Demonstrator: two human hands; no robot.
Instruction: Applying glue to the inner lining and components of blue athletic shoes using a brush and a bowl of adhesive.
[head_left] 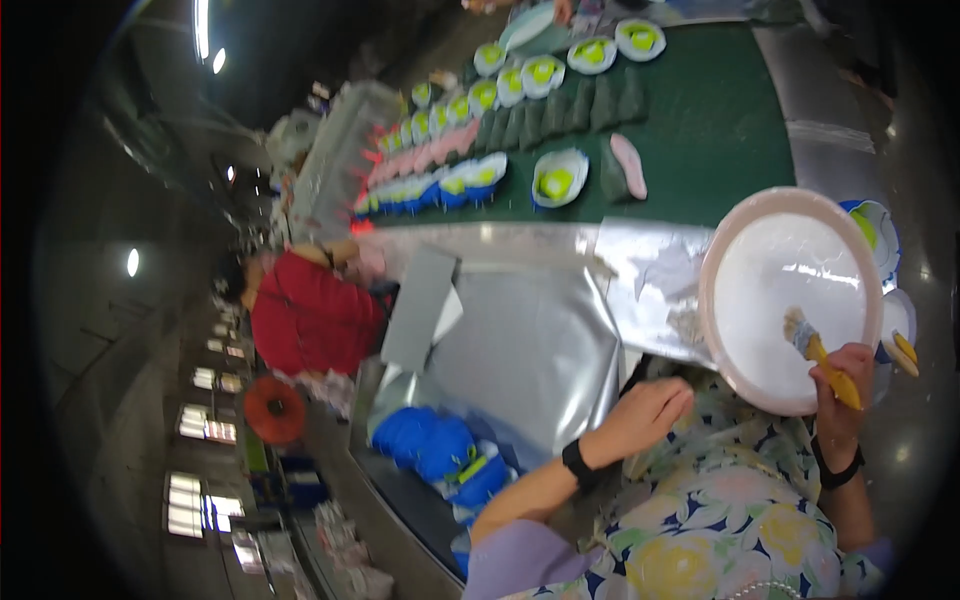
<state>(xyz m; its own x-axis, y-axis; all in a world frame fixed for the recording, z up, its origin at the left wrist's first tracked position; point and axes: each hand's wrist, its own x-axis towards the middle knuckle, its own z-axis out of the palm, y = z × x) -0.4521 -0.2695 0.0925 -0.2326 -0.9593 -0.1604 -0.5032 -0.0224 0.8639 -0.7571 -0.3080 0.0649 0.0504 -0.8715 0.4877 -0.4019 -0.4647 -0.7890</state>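
My right hand [838,422] grips the yellow handle of a paintbrush [812,350]. The brush's bristles are over a pale pink basin [712,290] of white liquid [770,260]. Near the basin's lower left side, my left hand [640,420] has its fingers bent together, and I see nothing in them. Beyond the basin, on a green conveyor belt [700,130], lies a white and blue shoe upper [560,180] with a yellow-green inside. A pink sole-shaped piece [629,165] leans against a dark grey-green piece [612,180] beside it.
Rows of similar uppers [541,77] and dark pieces [604,105] cover the belt farther on. A metal bin [520,350] at left holds blue pieces [425,440]. Someone in a red shirt [310,315] works beyond it. More uppers [873,232] lie right of the basin.
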